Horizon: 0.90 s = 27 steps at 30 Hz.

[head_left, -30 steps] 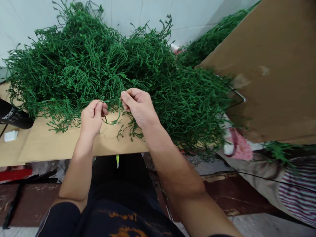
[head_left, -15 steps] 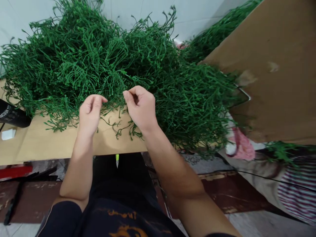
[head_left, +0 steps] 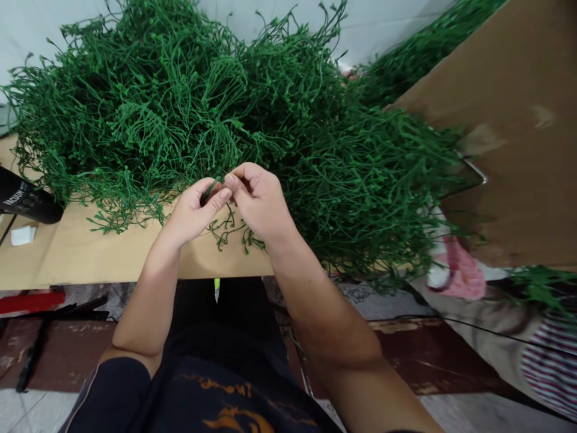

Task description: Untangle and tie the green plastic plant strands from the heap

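White wall (head_left: pixel 378 27), seemingly tiled; pale floor tiles (head_left: pixel 473 412) below

open: cardboard sheet (head_left: pixel 99 252) front-left | blocked: stem pile (head_left: pixel 180 108) behind, bottle (head_left: pixel 29 195) left, panel (head_left: pixel 509 150) right

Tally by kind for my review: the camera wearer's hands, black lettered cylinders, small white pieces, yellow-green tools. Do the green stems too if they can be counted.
Hands (left hand, right hand): 2
Black cylinder: 1
Small white piece: 1
Yellow-green tool: 1
Total: 5
Green stems: too tangled to count, left out of the total.
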Each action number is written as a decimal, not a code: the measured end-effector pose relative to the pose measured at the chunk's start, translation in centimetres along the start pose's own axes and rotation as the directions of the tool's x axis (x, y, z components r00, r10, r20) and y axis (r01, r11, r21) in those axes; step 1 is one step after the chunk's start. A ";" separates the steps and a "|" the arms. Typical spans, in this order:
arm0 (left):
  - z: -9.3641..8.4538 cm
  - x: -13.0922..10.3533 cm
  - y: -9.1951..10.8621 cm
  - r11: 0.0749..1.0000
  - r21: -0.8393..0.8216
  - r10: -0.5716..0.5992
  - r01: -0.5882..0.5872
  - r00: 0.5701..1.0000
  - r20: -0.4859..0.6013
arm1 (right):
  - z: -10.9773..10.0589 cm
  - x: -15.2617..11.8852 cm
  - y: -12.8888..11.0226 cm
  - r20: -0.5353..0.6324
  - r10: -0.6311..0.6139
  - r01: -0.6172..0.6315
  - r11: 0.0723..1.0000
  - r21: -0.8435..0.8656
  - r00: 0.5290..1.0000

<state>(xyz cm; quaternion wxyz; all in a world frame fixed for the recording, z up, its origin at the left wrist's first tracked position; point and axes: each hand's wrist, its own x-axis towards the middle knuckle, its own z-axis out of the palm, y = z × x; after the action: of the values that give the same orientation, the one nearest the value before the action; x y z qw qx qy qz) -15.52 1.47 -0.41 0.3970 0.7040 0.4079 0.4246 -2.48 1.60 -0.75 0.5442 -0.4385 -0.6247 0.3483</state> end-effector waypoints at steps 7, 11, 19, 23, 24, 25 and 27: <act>-0.2 -0.1 -0.4 0.970 -0.203 -0.122 0.132 0.991 0.060 | 0.2 -0.2 0.1 0.004 0.066 -0.066 0.991 0.115 0.998; -0.3 -0.3 -0.9 0.929 -0.306 -0.184 0.209 0.977 0.110 | 0.5 -0.4 0.1 0.001 0.056 -0.055 0.986 0.156 0.998; 0.0 -0.2 -1.1 0.971 -0.222 -0.082 0.085 0.996 0.022 | 0.1 -0.7 0.3 0.059 -0.005 -0.005 0.985 0.172 0.998; 0.7 -0.5 -1.1 0.981 -0.192 -0.006 0.013 0.999 0.032 | -0.1 -0.9 0.3 0.024 -0.026 0.023 0.995 0.102 0.999; 1.0 -0.6 -1.0 0.988 -0.152 0.015 -0.009 0.999 0.033 | 0.0 -0.9 0.3 -0.017 -0.042 0.043 0.997 0.063 0.999; 1.2 -0.8 -0.9 0.994 -0.100 0.035 -0.032 0.999 0.028 | 0.1 -0.8 0.4 -0.056 -0.062 0.064 0.998 0.022 0.996; 1.7 -1.4 -0.5 0.998 0.014 0.068 -0.068 0.998 -0.007 | 0.2 -0.3 0.8 -0.117 -0.106 0.099 0.993 -0.064 0.988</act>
<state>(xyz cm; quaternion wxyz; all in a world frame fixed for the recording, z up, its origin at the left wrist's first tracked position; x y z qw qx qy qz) -14.54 -0.02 -1.78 0.3760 0.7187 0.3881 0.4375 -2.48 1.67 -1.64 0.5850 -0.4415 -0.6224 0.2748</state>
